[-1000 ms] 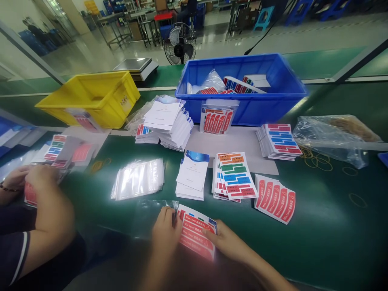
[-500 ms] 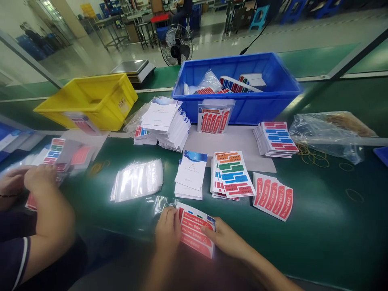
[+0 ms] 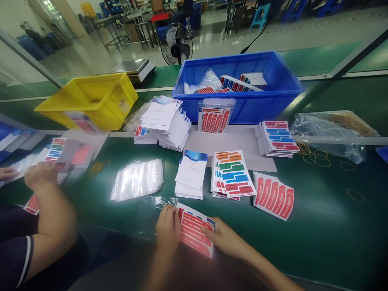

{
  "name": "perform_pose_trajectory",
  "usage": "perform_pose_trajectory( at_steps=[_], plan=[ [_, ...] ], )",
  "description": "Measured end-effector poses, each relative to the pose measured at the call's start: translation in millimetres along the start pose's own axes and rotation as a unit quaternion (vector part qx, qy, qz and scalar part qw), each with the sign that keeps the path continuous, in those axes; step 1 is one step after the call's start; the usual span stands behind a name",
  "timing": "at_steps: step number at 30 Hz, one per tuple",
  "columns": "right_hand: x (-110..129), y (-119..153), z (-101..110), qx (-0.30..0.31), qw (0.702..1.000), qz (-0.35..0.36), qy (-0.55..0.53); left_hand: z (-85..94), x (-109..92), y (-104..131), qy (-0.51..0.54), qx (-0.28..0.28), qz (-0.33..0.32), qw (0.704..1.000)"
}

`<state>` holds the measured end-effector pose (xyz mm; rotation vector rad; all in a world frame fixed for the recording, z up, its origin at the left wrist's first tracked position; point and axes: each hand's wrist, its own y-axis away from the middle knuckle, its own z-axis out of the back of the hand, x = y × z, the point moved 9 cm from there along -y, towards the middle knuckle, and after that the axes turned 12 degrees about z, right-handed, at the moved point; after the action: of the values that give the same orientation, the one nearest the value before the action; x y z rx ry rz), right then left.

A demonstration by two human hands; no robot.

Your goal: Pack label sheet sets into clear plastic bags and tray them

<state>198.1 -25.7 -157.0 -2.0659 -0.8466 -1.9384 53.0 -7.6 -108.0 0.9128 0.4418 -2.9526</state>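
My right hand [image 3: 226, 238] grips a small stack of label sheets [image 3: 195, 230] by its right side, thumb on top. The uppermost sheet is red with "Max Level" and "Min Level" strips; a multicoloured edge shows behind it. At the stack's left edge my left hand [image 3: 168, 228] is closed on a clear plastic bag [image 3: 162, 202], part of which sticks out beyond the fingers. How far the sheets are inside the bag I cannot tell. Just beyond lie white leaflets [image 3: 190, 173], multicoloured label sheets [image 3: 236, 173] and red label sheets [image 3: 274, 196].
Clear zip bags [image 3: 138, 180] lie to the left. Behind stand a blue bin [image 3: 236, 107], a yellow bin [image 3: 112, 105], a leaflet stack [image 3: 172, 125] and a filled bag [image 3: 214, 117]. Rubber bands [image 3: 313, 155] lie at right. A co-worker's arm [image 3: 56, 214] occupies the left side.
My hands and the label sheets stay almost in place. At the left, one of the co-worker's hands has moved away to the left from the other.
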Motion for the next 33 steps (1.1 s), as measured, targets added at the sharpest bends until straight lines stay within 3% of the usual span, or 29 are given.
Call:
perform_pose_trajectory(
  at_steps=[10,16,22,28,33],
  plan=[
    [1.0,-2.7,2.9,-0.018,0.999,0.008,-0.048,-0.1,0.1,-3.4,0.013,0.003,-0.007,1.0],
    [-1.2,-2.9,8.7,-0.052,0.997,0.004,-0.056,-2.6,-2.0,-3.7,0.0,0.006,-0.051,0.999],
    [-4.2,-2.1,8.9,-0.102,0.99,0.03,-0.097,5.8,1.9,-8.6,-0.04,0.009,-0.018,0.999],
    [-4.0,0.1,3.4,-0.049,0.997,0.026,-0.062,-1.5,-3.1,0.8,-0.038,0.047,-0.003,0.998],
    [-4.5,0.9,3.4,-0.059,0.995,0.022,-0.078,-1.7,1.1,3.9,-0.039,0.062,0.021,0.997]
  ],
)
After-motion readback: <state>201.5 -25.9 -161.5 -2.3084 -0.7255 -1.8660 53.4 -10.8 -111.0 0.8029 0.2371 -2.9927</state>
